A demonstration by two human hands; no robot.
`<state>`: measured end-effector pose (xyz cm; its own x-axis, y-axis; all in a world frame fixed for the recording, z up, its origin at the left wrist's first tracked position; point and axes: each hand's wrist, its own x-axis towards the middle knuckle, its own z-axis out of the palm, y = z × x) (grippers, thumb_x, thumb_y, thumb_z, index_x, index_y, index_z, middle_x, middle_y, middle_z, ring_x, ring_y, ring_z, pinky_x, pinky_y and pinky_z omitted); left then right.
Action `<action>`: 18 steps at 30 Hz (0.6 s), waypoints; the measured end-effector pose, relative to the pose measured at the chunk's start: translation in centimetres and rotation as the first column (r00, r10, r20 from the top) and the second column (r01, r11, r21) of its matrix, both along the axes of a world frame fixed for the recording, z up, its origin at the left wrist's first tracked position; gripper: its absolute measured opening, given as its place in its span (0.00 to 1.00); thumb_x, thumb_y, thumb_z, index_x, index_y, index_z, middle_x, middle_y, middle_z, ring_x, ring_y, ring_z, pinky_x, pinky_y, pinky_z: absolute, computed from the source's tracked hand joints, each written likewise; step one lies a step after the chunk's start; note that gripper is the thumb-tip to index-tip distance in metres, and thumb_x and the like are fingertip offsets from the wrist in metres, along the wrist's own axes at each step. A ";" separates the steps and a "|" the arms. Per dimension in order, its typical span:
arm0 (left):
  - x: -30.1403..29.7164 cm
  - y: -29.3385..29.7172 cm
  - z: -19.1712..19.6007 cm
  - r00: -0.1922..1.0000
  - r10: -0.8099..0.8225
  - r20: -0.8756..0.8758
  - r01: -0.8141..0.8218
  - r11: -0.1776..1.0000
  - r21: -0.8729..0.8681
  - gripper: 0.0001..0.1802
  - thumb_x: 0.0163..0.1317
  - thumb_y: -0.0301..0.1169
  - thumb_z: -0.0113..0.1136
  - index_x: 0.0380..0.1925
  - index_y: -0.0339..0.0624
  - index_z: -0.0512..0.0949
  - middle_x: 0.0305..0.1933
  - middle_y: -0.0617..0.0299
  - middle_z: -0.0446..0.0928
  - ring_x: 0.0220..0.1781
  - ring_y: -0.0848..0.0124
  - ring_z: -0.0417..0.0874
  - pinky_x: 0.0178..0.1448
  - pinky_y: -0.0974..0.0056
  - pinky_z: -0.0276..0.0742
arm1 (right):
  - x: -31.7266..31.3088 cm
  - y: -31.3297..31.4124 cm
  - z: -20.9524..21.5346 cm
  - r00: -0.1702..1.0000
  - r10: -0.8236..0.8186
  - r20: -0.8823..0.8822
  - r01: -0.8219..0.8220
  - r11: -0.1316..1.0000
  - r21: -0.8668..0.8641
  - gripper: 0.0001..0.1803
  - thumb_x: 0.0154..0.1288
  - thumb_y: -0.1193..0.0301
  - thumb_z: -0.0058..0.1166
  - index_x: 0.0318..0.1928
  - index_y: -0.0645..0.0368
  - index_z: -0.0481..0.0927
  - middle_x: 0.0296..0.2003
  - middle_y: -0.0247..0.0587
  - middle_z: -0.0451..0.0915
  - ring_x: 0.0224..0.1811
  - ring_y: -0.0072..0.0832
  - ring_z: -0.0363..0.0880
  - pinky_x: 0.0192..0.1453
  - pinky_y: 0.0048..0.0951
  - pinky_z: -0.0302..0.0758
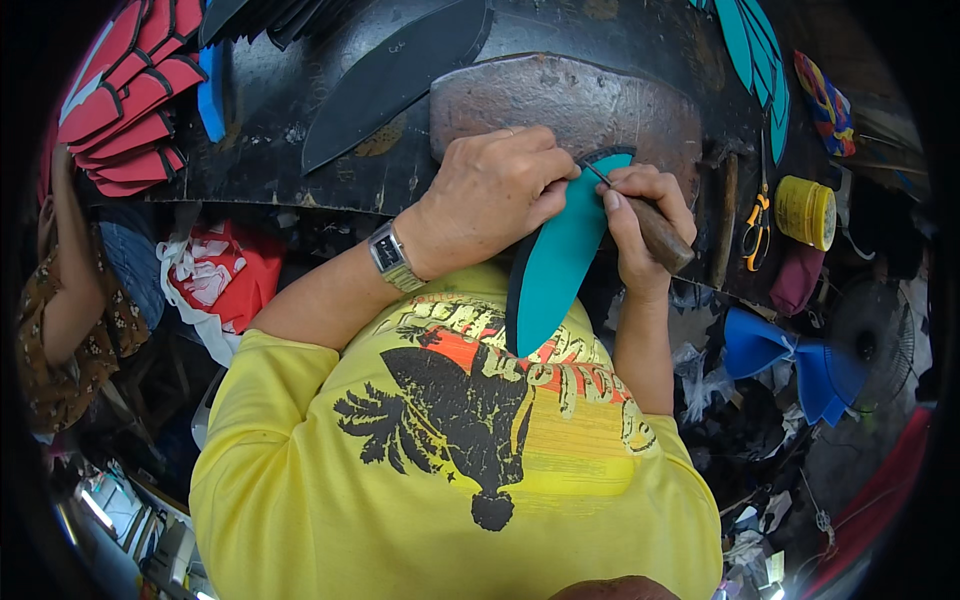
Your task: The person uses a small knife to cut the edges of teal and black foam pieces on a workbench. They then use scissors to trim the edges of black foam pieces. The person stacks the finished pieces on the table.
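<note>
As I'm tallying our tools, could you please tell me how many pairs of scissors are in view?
1: the orange-handled scissors, between the wooden stick and the yellow tub; others may be hidden.

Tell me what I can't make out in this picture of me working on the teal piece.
All in the head view:
Teal piece: part of its dark border is hidden behind the left hand.
Wooden-handled tool: the right hand covers part; its tip is too small to tell its shape.
Dark stacked pieces: cut off by the top edge.
Co-worker: partly lost at the dark left rim.
</note>
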<state>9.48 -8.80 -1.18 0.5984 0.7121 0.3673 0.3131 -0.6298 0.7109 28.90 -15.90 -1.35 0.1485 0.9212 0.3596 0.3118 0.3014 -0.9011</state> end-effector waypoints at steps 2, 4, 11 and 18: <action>0.0 0.0 0.0 1.000 -0.001 0.001 0.001 1.000 0.000 0.08 0.56 0.28 0.70 0.37 0.44 0.86 0.34 0.60 0.81 0.33 0.60 0.86 0.37 0.60 0.81 | 0.0 0.0 0.1 1.000 0.007 0.019 -0.007 1.000 -0.003 0.06 0.57 0.83 0.62 0.35 0.66 0.79 0.32 0.42 0.83 0.32 0.27 0.80 0.41 0.28 0.77; 0.0 0.0 -0.1 1.000 0.000 0.003 0.000 1.000 0.001 0.08 0.56 0.28 0.70 0.37 0.44 0.86 0.34 0.60 0.81 0.33 0.60 0.86 0.37 0.60 0.81 | 0.0 0.1 0.1 0.999 0.018 0.046 -0.018 1.000 -0.010 0.06 0.57 0.83 0.61 0.34 0.65 0.79 0.31 0.43 0.82 0.32 0.27 0.80 0.41 0.28 0.77; 0.2 0.6 -0.3 1.000 0.006 0.011 -0.006 1.000 0.006 0.08 0.56 0.28 0.70 0.37 0.44 0.86 0.33 0.60 0.81 0.33 0.60 0.85 0.37 0.60 0.81 | 0.2 0.8 -0.1 0.996 0.032 0.082 -0.034 0.999 0.034 0.05 0.56 0.82 0.60 0.34 0.65 0.78 0.30 0.43 0.82 0.31 0.28 0.80 0.40 0.28 0.77; 0.1 0.6 -0.4 1.000 0.004 0.009 -0.004 1.000 -0.001 0.09 0.56 0.28 0.70 0.38 0.44 0.86 0.33 0.60 0.81 0.34 0.60 0.85 0.37 0.60 0.81 | -0.1 0.9 0.2 0.985 0.025 0.171 -0.029 0.999 0.019 0.07 0.53 0.82 0.61 0.33 0.64 0.78 0.29 0.43 0.81 0.29 0.29 0.81 0.38 0.27 0.78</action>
